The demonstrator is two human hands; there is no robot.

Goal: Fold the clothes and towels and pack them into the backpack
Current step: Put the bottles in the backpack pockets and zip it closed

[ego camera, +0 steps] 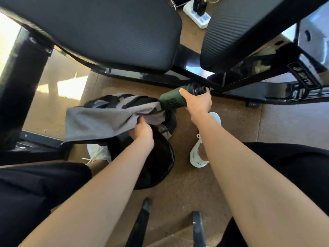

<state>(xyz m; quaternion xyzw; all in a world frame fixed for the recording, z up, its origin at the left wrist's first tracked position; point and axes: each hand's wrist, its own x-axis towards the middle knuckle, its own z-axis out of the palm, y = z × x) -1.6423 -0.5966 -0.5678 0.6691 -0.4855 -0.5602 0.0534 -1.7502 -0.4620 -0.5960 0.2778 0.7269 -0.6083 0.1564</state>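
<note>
Fingers [183, 92] of the right hand [197, 103] curl round a dark green bottle [170, 101], held on its side with its black cap [198, 88] pointing away from the black backpack [156, 163] and its base meeting the bag's upper edge. The left hand [141, 130] grips a bunched fold of a grey cloth [99, 121], which drapes loosely across the top of the bag and hangs off to the left. The seated person has the backpack standing on the brown floor [235, 122] between two white sneakers [199, 152], below black padded bench pads [106, 32].

The cloth looks unfolded, and that is the main hazard. It lies over what appears to be the bag's opening, so a bottle pushed in now would likely drag the fabric down with it and leave it wadded rather than folded. With one hand holding the cloth and the other occupied, neither can square the edges. The bottle, gripped near its neck, could tip or slip against the soft fabric. Whether the cap is sealed cannot be told; if it is loose, a bottle packed on its side could wet the cloth.
</note>
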